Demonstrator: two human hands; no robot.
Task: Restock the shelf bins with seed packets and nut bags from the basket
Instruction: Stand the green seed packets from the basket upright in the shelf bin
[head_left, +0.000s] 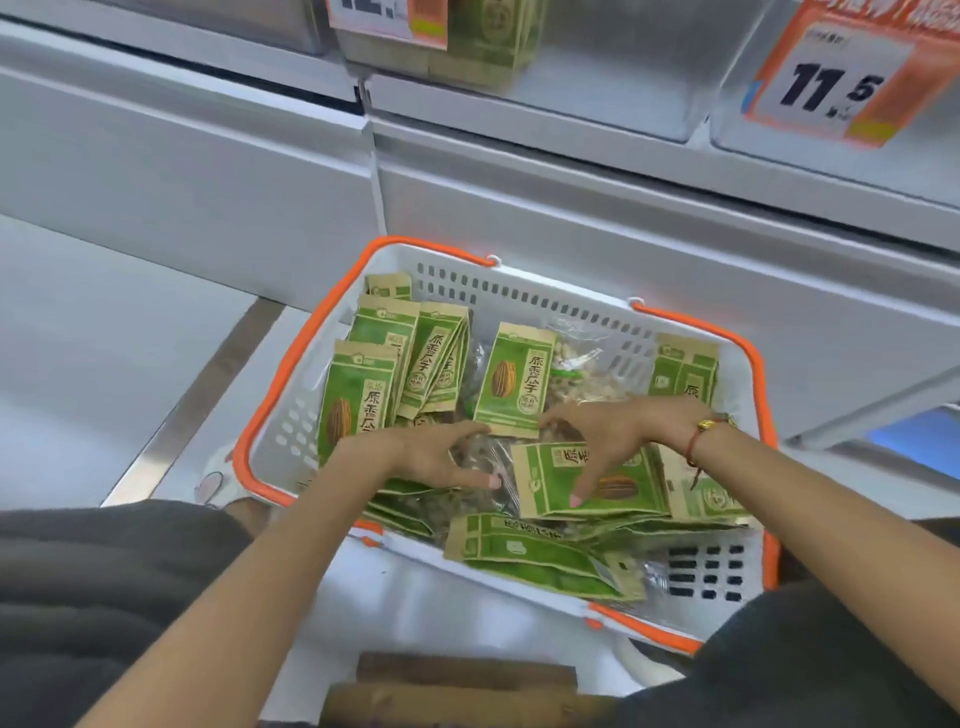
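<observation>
A white basket with an orange rim (519, 296) sits low in front of me, full of green and tan seed packets and clear nut bags (576, 369). Both my hands are down inside it. My left hand (441, 457) has its fingers spread and lightly curved over a clear bag, fingertips near the bottom edge of an upright seed packet (511, 384). My right hand (608, 436) reaches toward the same packet's lower right corner, while its thumb presses on a flat packet (582, 483). Neither hand plainly grips anything.
Grey shelf fronts rise behind the basket. Above are shelf bins, one holding green packets (488, 36), and orange price tags (836, 78). More packets stand at the basket's left (358, 395) and right (685, 369). A shoe (218, 478) shows on the floor at left.
</observation>
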